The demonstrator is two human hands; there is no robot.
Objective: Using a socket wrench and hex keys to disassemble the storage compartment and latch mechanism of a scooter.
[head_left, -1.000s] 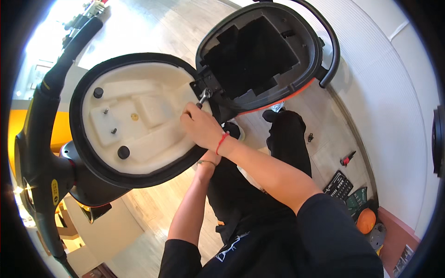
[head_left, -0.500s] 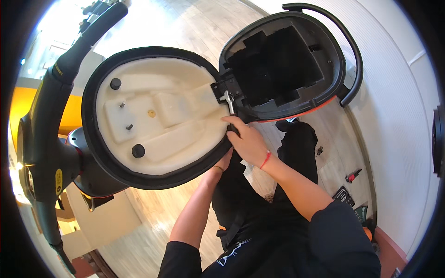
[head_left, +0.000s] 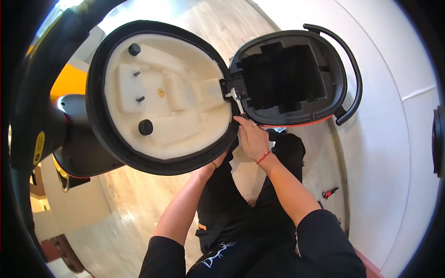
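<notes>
An open seat shows a cream underside [head_left: 176, 134] inside a black padded rim [head_left: 96, 92], with two black knobs [head_left: 145, 126] and two metal studs [head_left: 140, 99]. A hinge [head_left: 225, 85] joins it to a black open compartment [head_left: 282, 74] on the right. A silver ratchet wrench [head_left: 238, 101] has its head at that hinge. My right hand [head_left: 252, 141] is closed on the wrench's handle below it. Under the seat's lower right rim, my left hand [head_left: 218, 159] reaches in, its fingers hidden.
A long black handlebar-like part [head_left: 41, 88] runs down the left side. The compartment has a curved black handle [head_left: 357, 83]. A red-and-black tool [head_left: 329, 192] lies on the floor at right, beside a white wall [head_left: 384, 153]. My legs are below the seat.
The wrench handle has swung from pointing down-left to down-right, and my right hand moved right with it. The view has shifted, and the floor tool case has dropped out of sight.
</notes>
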